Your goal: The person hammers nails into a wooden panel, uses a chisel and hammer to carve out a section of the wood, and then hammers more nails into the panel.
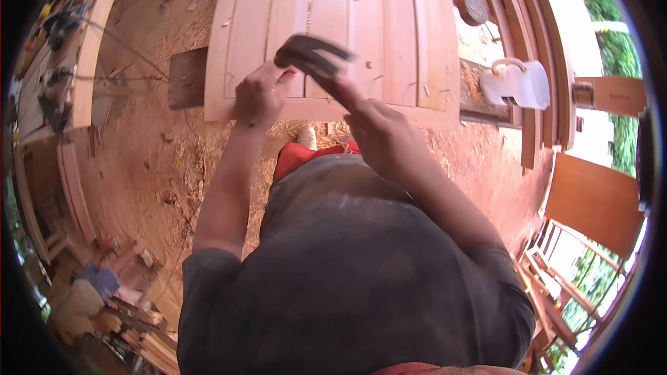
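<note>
My right hand is wrapped round the handle of a claw hammer, whose dark head is smeared by motion. The hammer's head is just above and beside my left hand, over the near end of a pale wooden panel. My left fingers are pinched together above the panel's near left part; what they hold, if anything, is too small to make out. Long boards with dark seams between them make up the panel, and wood chips lie on it.
A whitish plastic jug stands right of the panel by stacked timber. Power tools and a cable lie on a bench at the left. Another person is at the lower left. Shavings cover the floor.
</note>
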A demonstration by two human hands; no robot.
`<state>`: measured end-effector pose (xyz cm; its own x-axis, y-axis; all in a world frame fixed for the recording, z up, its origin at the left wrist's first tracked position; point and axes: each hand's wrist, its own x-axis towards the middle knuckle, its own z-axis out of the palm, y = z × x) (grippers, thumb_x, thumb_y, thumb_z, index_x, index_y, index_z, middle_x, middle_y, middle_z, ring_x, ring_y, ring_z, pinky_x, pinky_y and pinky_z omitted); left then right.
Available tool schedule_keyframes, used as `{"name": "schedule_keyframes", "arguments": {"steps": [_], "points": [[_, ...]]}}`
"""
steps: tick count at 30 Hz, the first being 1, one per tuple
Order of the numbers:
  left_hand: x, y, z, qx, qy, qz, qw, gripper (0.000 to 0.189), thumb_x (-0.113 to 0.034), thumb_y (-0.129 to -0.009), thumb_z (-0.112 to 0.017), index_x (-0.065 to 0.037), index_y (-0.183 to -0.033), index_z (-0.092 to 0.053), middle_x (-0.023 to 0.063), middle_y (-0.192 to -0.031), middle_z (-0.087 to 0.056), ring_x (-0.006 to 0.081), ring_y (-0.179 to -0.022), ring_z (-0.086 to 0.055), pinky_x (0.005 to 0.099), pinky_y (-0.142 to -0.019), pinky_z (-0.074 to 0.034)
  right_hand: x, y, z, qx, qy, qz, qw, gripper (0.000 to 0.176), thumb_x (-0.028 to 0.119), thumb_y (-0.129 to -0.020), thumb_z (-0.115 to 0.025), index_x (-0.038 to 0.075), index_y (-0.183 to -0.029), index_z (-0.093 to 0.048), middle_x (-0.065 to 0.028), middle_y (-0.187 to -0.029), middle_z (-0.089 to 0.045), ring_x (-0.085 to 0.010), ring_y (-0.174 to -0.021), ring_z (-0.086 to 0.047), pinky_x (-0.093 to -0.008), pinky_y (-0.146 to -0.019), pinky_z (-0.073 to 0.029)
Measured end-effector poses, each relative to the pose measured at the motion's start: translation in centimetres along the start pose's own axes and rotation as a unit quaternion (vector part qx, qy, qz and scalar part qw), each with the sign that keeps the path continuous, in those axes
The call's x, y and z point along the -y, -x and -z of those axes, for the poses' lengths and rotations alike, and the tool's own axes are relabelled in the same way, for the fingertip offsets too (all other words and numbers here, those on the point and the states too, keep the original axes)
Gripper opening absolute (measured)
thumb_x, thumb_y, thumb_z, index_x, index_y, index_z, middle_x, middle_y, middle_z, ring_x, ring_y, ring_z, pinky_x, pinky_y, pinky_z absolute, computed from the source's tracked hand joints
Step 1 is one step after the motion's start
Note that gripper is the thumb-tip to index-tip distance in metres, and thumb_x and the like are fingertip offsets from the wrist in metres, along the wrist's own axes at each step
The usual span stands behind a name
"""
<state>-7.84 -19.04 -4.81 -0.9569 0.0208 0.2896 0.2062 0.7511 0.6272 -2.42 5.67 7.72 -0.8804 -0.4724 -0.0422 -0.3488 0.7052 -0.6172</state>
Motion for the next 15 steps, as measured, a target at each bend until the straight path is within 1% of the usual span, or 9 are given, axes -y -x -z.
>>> {"name": "schedule_keyframes", "arguments": {"steps": [1,3,6,9,10,13,15], "points": [[0.2,0.1,-0.2,0.005,0.002,-0.004,1.0,0.009,-0.015,-0.097,-0.07,-0.01,-0.103,-0.074,0.0092,-0.101,-0.077,0.0352,-0.092,-0.075,0.0457,-0.076,-0.059,-0.2,-0.5,-0.3,0.072,0.065,-0.057,0.994,0.076,0.004,-0.098,-0.066,0.02,-0.166,-0.035,-0.0224,-0.105,-0.071,-0.0422,-0.091,-0.072,-0.0499,-0.077,-0.056],[0.7,-0.1,-0.2,0.014,0.002,-0.015,1.0,0.008,-0.015,-0.097,-0.071,-0.01,-0.103,-0.074,0.0095,-0.1,-0.077,0.0355,-0.093,-0.074,0.0447,-0.077,-0.059,-0.4,-0.1,-0.5,0.037,-0.011,-0.079,0.996,0.077,0.004,-0.098,-0.066,0.02,-0.166,-0.034,-0.0231,-0.105,-0.071,-0.043,-0.091,-0.072,-0.0509,-0.077,-0.056],[-0.1,-0.3,0.1,0.008,0.054,-0.031,0.998,0.007,-0.013,-0.097,-0.072,-0.008,-0.102,-0.073,0.0113,-0.1,-0.077,0.0347,-0.092,-0.075,0.044,-0.077,-0.059,-1.1,1.1,-0.4,-0.049,-0.076,-0.039,0.995,0.076,0.013,-0.101,-0.065,0.029,-0.167,-0.03,-0.0227,-0.105,-0.072,-0.0445,-0.091,-0.072,-0.0548,-0.075,-0.057],[0.5,-0.5,-0.1,0.009,0.097,-0.067,0.993,0.006,-0.01,-0.097,-0.072,-0.006,-0.101,-0.074,0.0137,-0.101,-0.077,0.0327,-0.094,-0.076,0.0435,-0.078,-0.058,-1.8,2.8,0.9,-0.131,-0.142,-0.075,0.978,0.074,0.015,-0.099,-0.07,0.021,-0.164,-0.035,-0.0251,-0.108,-0.074,-0.0468,-0.094,-0.072,-0.0535,-0.079,-0.057],[0.6,-0.6,-0.3,-0.01,0.108,-0.084,0.991,0.007,-0.008,-0.094,-0.073,-0.003,-0.099,-0.074,0.01,-0.095,-0.077,0.0228,-0.077,-0.072,0.0379,-0.066,-0.054,-2.1,3.8,1.3,-0.156,-0.15,-0.104,0.971,0.072,0.015,-0.099,-0.071,0.018,-0.163,-0.037,-0.0257,-0.109,-0.074,-0.0468,-0.095,-0.073,-0.0525,-0.08,-0.058],[-0.3,0.0,0.7,-0.018,0.119,0.008,0.993,0.011,-0.005,-0.088,-0.074,-0.002,-0.099,-0.074,0.004,-0.085,-0.071,0.0132,-0.062,-0.055,0.0306,-0.055,-0.043,-3.5,7.7,2.6,-0.227,-0.163,-0.189,0.941,0.067,0.015,-0.098,-0.071,0.012,-0.159,-0.043,-0.0273,-0.113,-0.074,-0.0457,-0.1,-0.074,-0.0491,-0.085,-0.058],[-2.6,0.7,1.1,-0.071,0.141,-0.003,0.987,0.016,-0.004,-0.085,-0.073,-0.003,-0.101,-0.074,0.0008,-0.082,-0.065,0.01,-0.06,-0.044,0.0281,-0.052,-0.035,-4.9,10.5,3.1,-0.278,-0.158,-0.241,0.916,0.064,0.015,-0.098,-0.07,0.009,-0.157,-0.046,-0.0283,-0.114,-0.074,-0.0437,-0.103,-0.075,-0.0464,-0.088,-0.058]]}}
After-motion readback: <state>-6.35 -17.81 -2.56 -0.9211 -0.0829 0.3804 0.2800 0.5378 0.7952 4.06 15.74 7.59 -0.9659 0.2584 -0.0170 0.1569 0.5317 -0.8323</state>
